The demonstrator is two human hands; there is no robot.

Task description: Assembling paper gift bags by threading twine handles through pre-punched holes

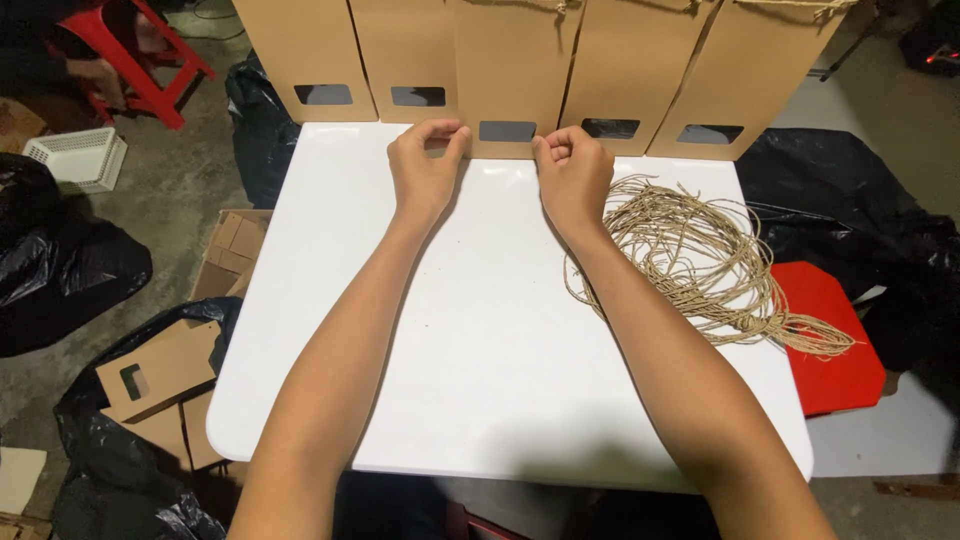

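Both hands, the left hand point(428, 165) and right hand point(571, 170), curl into loose fists, fingertips pinching the bottom corners of the middle brown paper bag point(508, 75) at top centre. It stands in a row of windowed bags along the white tabletop's point(480, 380) far edge. A tangle of twine point(700, 260) lies at right.

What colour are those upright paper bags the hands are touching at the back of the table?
The paper bags are plain kraft brown with small dark windows, seen in the head view.
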